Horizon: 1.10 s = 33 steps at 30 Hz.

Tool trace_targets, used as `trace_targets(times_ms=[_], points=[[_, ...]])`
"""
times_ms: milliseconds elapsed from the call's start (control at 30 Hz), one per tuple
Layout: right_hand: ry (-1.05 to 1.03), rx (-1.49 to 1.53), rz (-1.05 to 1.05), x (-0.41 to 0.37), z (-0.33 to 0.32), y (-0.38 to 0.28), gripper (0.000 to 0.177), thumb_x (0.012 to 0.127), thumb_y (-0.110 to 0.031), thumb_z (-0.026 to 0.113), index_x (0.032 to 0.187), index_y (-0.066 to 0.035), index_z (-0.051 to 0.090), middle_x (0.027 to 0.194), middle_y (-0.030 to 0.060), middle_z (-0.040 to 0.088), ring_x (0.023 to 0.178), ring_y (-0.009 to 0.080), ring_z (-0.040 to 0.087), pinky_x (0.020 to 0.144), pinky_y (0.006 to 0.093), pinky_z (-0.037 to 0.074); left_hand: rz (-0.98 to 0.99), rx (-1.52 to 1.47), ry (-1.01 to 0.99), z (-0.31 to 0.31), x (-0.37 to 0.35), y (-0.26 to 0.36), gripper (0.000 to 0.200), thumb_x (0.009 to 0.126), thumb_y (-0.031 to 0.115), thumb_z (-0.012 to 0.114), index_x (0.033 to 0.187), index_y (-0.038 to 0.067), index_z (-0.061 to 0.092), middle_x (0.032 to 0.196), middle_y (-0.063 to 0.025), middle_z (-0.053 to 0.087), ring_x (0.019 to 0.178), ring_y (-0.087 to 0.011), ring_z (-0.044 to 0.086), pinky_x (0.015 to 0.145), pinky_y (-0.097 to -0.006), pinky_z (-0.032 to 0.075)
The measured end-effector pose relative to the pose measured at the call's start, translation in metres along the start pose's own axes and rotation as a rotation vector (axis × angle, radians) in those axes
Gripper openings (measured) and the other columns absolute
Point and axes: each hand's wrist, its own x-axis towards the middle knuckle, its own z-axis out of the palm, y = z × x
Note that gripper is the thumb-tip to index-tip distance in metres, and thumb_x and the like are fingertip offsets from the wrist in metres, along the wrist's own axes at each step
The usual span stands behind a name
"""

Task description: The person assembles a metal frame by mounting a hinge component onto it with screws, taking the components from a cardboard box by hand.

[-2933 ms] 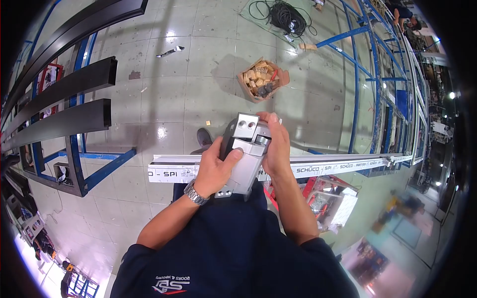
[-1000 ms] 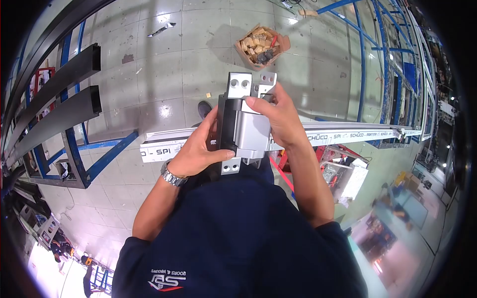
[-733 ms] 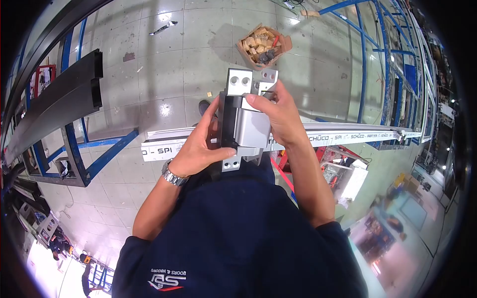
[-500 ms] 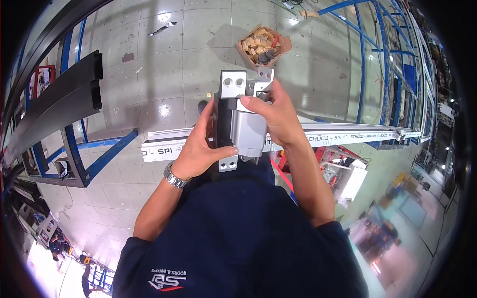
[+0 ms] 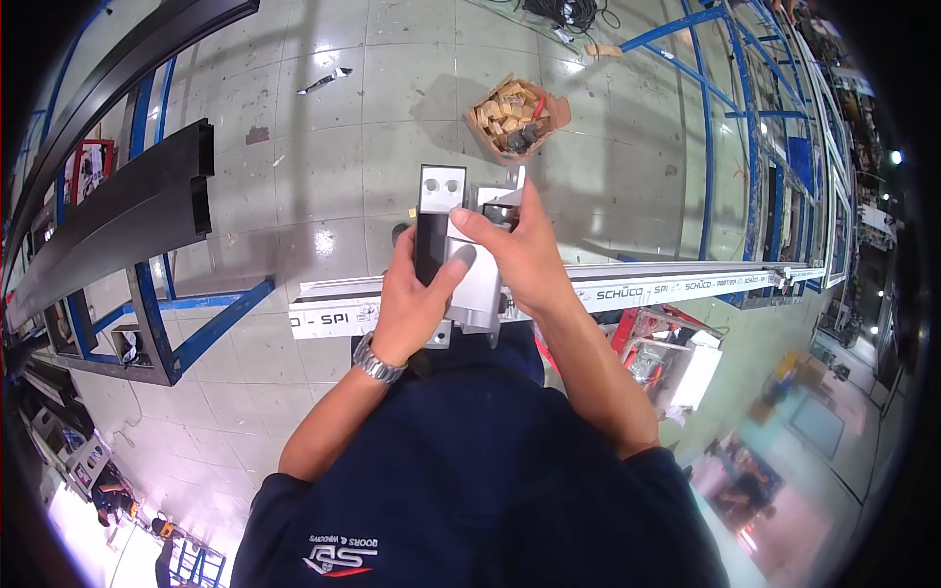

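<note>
Around silver-black bracket (image 5: 480,282): carton (image 5: 560,113) of blocks (image 5: 510,110) at 1 o'clock; black profiles (image 5: 123,223) at 9 o'clock; white rail (image 5: 564,296) beneath, 3 to 8. Bracket sits between left hand (image 5: 417,302) and right hand (image 5: 526,257), both clamped on it.

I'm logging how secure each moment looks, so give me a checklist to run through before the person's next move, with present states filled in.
1. Metal part held by both hands: ok; left hand and right hand both grip it.
2. Two holes in the far-end plate uncovered: ok; no finger lies over them.
3. Near-end plate fully in view: not ok; only part of it shows.
4. Metal part resting on the white rail: cannot tell; it overlaps the rail in view, but contact is not shown.
5. Carton of wood blocks apart from the hands: ok; it stands on the floor ahead.
</note>
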Motion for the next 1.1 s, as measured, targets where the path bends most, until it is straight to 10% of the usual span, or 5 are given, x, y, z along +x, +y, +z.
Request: trace_targets(times_ms=[200, 300, 533, 867, 1100], points=[[-0.065, 0.204, 0.160, -0.014, -0.006, 0.000, 0.069, 0.096, -0.023, 0.073, 0.151, -0.001, 0.039, 0.132, 0.0114, 0.059, 0.122, 0.0196, 0.056, 0.104, 0.0386, 0.046, 0.071, -0.209, 0.019, -0.006, -0.001, -0.002, 0.052, 0.093, 0.021, 0.077, 0.133, -0.004, 0.053, 0.118, -0.0119, 0.068, 0.107, -0.0156, 0.064, 0.094, -0.0315, 0.053], [-0.181, 0.454, 0.320, -0.019, -0.026, 0.020, 0.069, 0.094, -0.026, 0.075, 0.149, -0.001, 0.042, 0.131, 0.0107, 0.059, 0.117, 0.0174, 0.057, 0.095, 0.0342, 0.049, 0.058, -0.284, 0.038, -0.006, 0.000, -0.004, 0.053, 0.093, 0.020, 0.078, 0.133, -0.003, 0.053, 0.118, -0.0115, 0.068, 0.107, -0.0160, 0.064, 0.094, -0.0316, 0.053], [-0.133, -0.018, 0.190, -0.034, -0.012, 0.040, 0.063, 0.088, -0.028, 0.082, 0.134, 0.001, 0.050, 0.108, 0.0060, 0.066, 0.085, 0.0095, 0.061, 0.062, 0.0225, 0.045, -0.008, -0.145, -0.035, -0.016, 0.002, 0.000, 0.045, 0.100, 0.030, 0.070, 0.130, -0.001, 0.058, 0.116, -0.0090, 0.068, 0.105, -0.0140, 0.064, 0.090, -0.0300, 0.053], [-0.204, 0.112, 0.251, -0.041, -0.010, 0.021, 0.074, 0.085, -0.016, 0.082, 0.144, 0.002, 0.043, 0.131, 0.0133, 0.061, 0.120, 0.0209, 0.059, 0.102, 0.0360, 0.049, -0.181, -0.365, 0.082, -0.004, -0.002, 0.013, 0.038, 0.106, 0.040, 0.061, 0.114, 0.004, 0.069, 0.102, -0.0013, 0.070, 0.092, -0.0086, 0.063, 0.081, -0.0275, 0.052], [-0.237, -0.439, -0.048, -0.063, 0.004, 0.013, 0.102, 0.073, -0.012, 0.085, 0.156, 0.000, 0.028, 0.142, 0.0156, 0.054, 0.132, 0.0244, 0.053, 0.111, 0.0390, 0.043, -0.126, -0.443, 0.128, -0.006, -0.002, 0.012, 0.043, 0.106, 0.044, 0.060, 0.116, 0.003, 0.067, 0.103, -0.0034, 0.071, 0.092, -0.0102, 0.064, 0.082, -0.0282, 0.053]])
